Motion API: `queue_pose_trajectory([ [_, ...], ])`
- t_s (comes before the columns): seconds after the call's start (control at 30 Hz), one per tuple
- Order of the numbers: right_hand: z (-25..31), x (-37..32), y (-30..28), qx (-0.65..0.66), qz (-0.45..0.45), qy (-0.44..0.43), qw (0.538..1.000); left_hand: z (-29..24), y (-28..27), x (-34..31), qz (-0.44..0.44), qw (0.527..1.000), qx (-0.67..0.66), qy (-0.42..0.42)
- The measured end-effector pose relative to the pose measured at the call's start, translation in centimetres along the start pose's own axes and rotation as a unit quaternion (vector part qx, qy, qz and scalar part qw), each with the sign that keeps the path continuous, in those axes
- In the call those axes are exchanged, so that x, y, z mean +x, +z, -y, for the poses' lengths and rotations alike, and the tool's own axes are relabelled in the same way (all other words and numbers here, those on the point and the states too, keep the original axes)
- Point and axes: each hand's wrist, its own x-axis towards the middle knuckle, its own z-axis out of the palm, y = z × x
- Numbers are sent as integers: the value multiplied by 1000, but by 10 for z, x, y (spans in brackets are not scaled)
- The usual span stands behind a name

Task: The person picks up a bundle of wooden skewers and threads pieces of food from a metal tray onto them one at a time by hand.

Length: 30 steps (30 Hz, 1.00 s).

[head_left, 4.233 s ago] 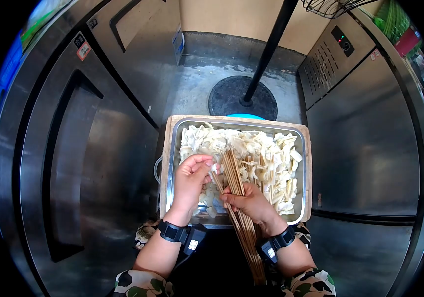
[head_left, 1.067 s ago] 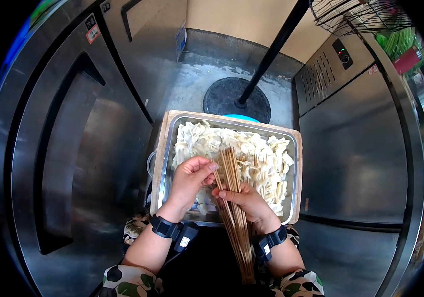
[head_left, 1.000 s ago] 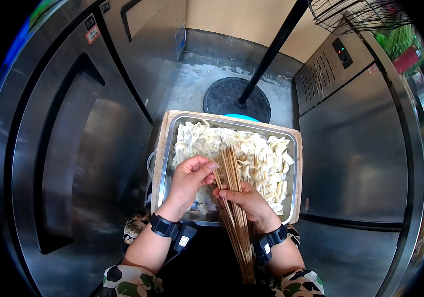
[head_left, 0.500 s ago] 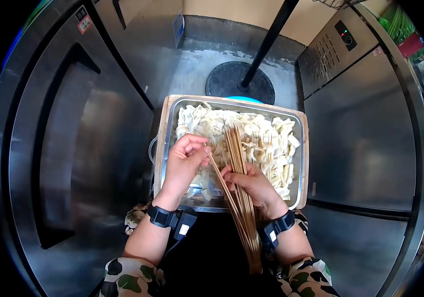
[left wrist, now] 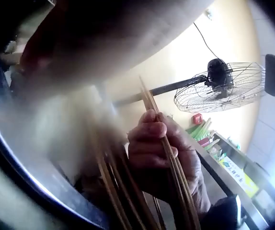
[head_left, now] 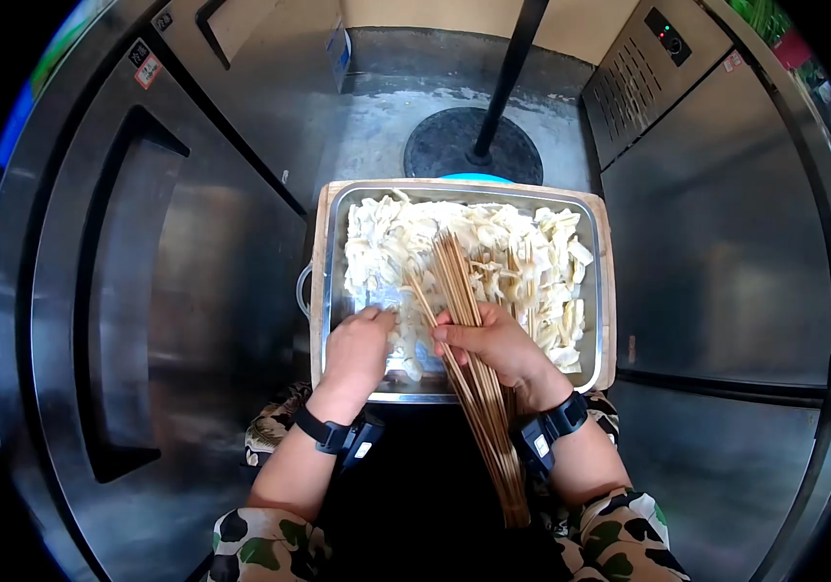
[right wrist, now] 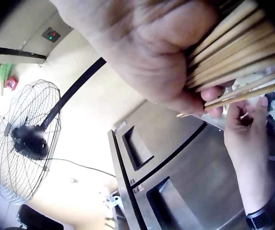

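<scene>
Here, seen from above, a person in camouflage sleeves works over a steel tray (head_left: 330,291) that sits on a wooden board (head_left: 318,281) between steel refrigerator doors (head_left: 144,291). The tray is heaped with pale food strips (head_left: 522,262). The right hand (head_left: 493,344) has its fingers and thumb curled round a thick bundle of bamboo skewers (head_left: 459,281), whose tips reach out over the strips while the butts trail back toward the person's lap. One single skewer (head_left: 420,296) is splayed out from the bundle, pointing left. The left hand (head_left: 357,351) lies palm down in the near left corner of the tray, fingertips among the strips just beside that skewer; whether they pinch a piece cannot be told. No loaded skewer shows anywhere, the sticks look bare and the tray is nearly full, so the skewering seems at an early stage with most of it left.
</scene>
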Motion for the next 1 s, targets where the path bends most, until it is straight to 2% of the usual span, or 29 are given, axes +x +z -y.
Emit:
queue_pose_trajectory([
  [0.07, 2, 0, 1, 4, 1, 0, 1000, 0, 1, 4, -6, 1000, -17, -6],
  [0.17, 1, -1, 1, 18, 2, -2, 1000, 0, -10, 12, -6, 992, -103, -75],
  [0.2, 1, -1, 1, 22, 4, -3, 1000, 3, -9, 14, -28, 986, -142, -78],
  [0.23, 1, -1, 0, 26, 5, -4, 1000, 10, -7, 16, -14, 973, -203, -107],
  [0.3, 0, 0, 0, 22, 4, -3, 1000, 21, -5, 22, 14, 932, -323, -162],
  [0.33, -1, 0, 0, 20, 4, -2, 1000, 21, -5, 24, 13, 873, -449, -191],
  [0.43, -2, 2, 0, 7, 2, 3, 1000, 15, -13, 29, -8, 816, -534, -223],
  [0.47, -2, 2, 1, 8, 2, 1, 1000, 13, -17, 30, -12, 812, -541, -218],
  [0.57, -2, 3, 2, 9, 2, -2, 1000, 18, -17, 31, -35, 839, -500, -211],
  [0.63, -2, 3, 2, 9, 0, -1, 1000, 11, -24, 31, -132, 919, -355, -110],
  [0.67, -2, 3, 2, 10, 1, -1, 1000, 8, -28, 31, -179, 943, -275, -57],
  [0.77, -2, 4, 3, 9, 3, -1, 1000, 5, -29, 35, -216, 932, -287, -46],
  [0.87, -2, 3, 3, 6, 1, 2, 1000, 15, -21, 38, -190, 902, -381, -75],
  [0.97, -4, 4, 2, 7, 4, 1, 1000, 10, -26, 40, -80, 772, -592, -217],
  [1.0, -5, 5, 2, 10, 6, 1, 1000, 10, -25, 41, -74, 766, -601, -216],
])
